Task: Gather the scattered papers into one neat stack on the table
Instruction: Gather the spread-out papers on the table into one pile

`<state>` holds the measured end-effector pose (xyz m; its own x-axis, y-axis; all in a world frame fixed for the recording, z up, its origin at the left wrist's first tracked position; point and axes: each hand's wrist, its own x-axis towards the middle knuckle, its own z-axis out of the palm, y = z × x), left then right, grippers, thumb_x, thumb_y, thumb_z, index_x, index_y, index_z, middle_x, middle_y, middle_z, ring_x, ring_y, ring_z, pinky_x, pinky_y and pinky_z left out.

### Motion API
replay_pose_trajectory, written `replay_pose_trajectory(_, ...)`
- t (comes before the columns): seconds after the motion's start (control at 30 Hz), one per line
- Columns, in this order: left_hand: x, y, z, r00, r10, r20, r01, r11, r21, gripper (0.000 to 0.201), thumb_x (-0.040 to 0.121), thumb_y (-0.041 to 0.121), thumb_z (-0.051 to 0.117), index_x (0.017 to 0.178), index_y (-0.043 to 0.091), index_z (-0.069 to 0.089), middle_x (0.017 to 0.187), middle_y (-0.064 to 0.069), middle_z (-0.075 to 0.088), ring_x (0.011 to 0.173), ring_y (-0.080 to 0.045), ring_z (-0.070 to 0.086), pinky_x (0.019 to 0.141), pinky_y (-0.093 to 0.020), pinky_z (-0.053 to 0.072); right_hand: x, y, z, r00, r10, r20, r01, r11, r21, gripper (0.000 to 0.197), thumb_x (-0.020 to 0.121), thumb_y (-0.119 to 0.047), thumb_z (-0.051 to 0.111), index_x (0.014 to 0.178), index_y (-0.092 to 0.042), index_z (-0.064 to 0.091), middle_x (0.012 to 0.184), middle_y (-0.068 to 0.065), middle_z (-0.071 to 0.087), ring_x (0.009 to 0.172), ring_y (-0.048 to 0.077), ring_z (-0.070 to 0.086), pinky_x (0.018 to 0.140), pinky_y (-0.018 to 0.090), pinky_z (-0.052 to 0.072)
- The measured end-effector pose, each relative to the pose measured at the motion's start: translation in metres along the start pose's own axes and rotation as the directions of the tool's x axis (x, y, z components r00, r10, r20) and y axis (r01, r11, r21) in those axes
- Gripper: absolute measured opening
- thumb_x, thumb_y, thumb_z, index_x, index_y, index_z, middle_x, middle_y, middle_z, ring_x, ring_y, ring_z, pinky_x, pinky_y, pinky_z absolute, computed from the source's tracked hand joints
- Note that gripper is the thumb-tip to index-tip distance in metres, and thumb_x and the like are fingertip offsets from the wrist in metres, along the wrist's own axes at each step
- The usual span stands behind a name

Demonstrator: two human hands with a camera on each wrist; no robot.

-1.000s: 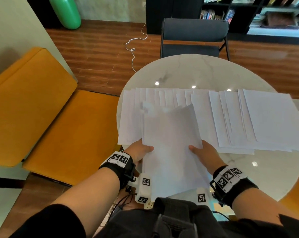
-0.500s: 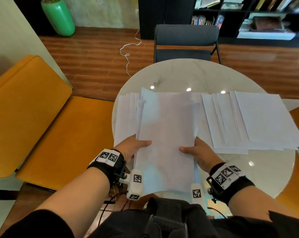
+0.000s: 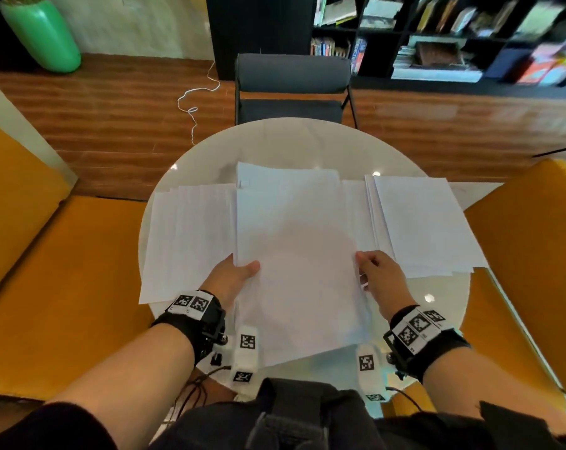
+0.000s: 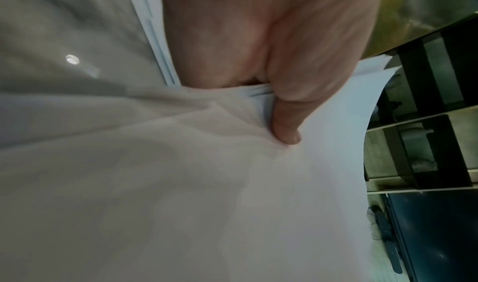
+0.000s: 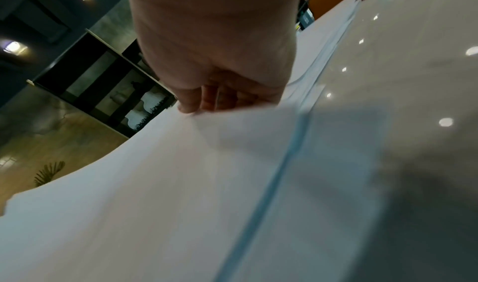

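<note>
From the head view, we see a round white desk [image 3: 307,144] with white papers spread across it. In the middle lies a gathered stack of papers [image 3: 294,254], its near end hanging over the desk edge toward the body. The left hand [image 3: 233,277] holds the stack's left edge, thumb on top and the fingers hidden beneath. The right hand [image 3: 377,277] grips the right edge, its fingers curled against the side of the sheets. A fan of loose sheets [image 3: 190,238] lies to the left of the stack, partly under it, and another overlapping spread [image 3: 421,222] lies to the right. A dark chair [image 3: 293,89] stands beyond the desk, with orange seats [image 3: 64,271] on either side and a green vase [image 3: 38,34] in the far left corner.

From the left wrist view, we see the left hand [image 4: 297,61] pinching the stack [image 4: 207,184]: the thumb presses down on the top sheet, which creases around it, and the sheet edges show under the palm.

From the right wrist view, the right hand [image 5: 220,71] has its fingers curled onto the stack's edge [image 5: 181,184], with the glossy desk [image 5: 413,81] on the right.
</note>
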<state>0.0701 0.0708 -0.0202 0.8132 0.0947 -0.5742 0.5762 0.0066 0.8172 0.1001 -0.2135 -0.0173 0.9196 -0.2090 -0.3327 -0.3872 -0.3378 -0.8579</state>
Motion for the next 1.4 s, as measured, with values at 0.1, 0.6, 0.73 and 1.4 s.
replay_pose_trajectory(0.1,0.013,-0.008,0.018,0.999,-0.039,-0.018,0.039,0.999,-0.012,0.044,0.064,0.048,0.075,0.102,0.027,0.065,0.115,-0.004,0.071,0.109,-0.027,0.065,0.103,-0.048,0.045,0.026,0.018,-0.042,0.994,-0.04,-0.102,0.025,0.988,-0.15,0.018,0.092,-0.029,0.055,0.102,-0.016,0.064,0.095,0.003,0.064,0.086,0.022,0.06,0.075,0.031,0.044)
replay_pose_trajectory(0.6,0.007,-0.038,0.091,0.948,-0.177,-0.263,0.176,0.984,-0.027,0.039,0.088,0.031,0.064,0.122,0.014,0.059,0.12,-0.008,0.064,0.111,-0.03,0.059,0.102,-0.045,0.044,0.157,0.068,-0.196,0.925,0.163,-0.343,-0.328,0.799,-0.504,0.094,0.079,-0.046,0.068,0.152,-0.015,0.016,0.153,0.019,0.032,0.138,0.039,0.032,0.11,0.055,0.03)
replay_pose_trajectory(0.73,0.005,-0.04,0.097,0.927,-0.149,-0.345,0.162,0.987,0.007,0.039,0.091,0.031,0.058,0.124,0.01,0.058,0.121,-0.01,0.063,0.112,-0.032,0.058,0.103,-0.045,0.044,0.174,0.068,-0.202,0.926,0.229,-0.3,-0.346,0.83,-0.436,0.103,0.073,-0.036,0.078,0.15,-0.009,0.015,0.15,0.019,0.037,0.134,0.041,0.04,0.105,0.055,0.038)
replay_pose_trajectory(1.4,0.003,-0.033,0.098,0.903,-0.174,-0.393,0.227,0.969,0.094,0.056,0.093,0.044,0.05,0.136,0.009,0.049,0.134,-0.014,0.057,0.116,-0.033,0.056,0.103,-0.044,0.043,0.161,0.059,-0.198,0.949,0.209,-0.237,-0.22,0.975,-0.02,0.03,0.089,-0.015,0.052,0.117,-0.005,0.054,0.114,0.018,0.063,0.102,0.036,0.058,0.076,0.035,0.047)
